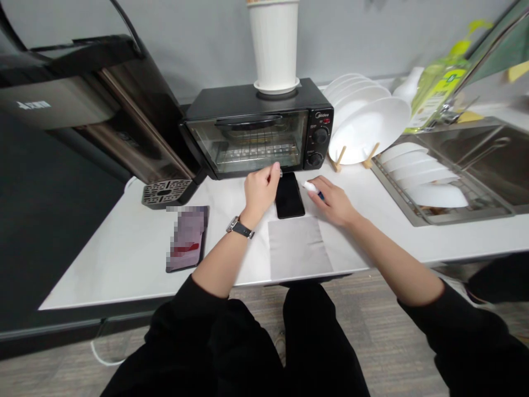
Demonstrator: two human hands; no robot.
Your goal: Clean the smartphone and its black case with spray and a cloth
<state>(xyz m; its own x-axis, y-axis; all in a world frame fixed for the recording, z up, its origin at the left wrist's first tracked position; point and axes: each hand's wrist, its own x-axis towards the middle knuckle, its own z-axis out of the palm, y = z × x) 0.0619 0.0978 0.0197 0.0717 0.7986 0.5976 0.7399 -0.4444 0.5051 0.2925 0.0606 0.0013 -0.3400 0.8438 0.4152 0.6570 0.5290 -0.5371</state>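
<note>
Your left hand (260, 190) fingers curl shut against the top edge of the black phone (289, 195), glossy, dark-screened, flat before the toaster oven (256, 129); your right hand (333, 201) grips a small white bottle (311, 187).

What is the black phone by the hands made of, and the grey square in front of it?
The phone looks like glossy black glass: smooth and faintly reflective. The grey square seems a soft matte cloth, judging by its fold creases, though it might be paper.

Pretty even indoor light, bright on the white countertop (124, 253), hardly any shadows. Wide-angle lens bent the edges hard, and the soap bottle (438, 88) far right looked smeared. Center stayed sharp.
</note>
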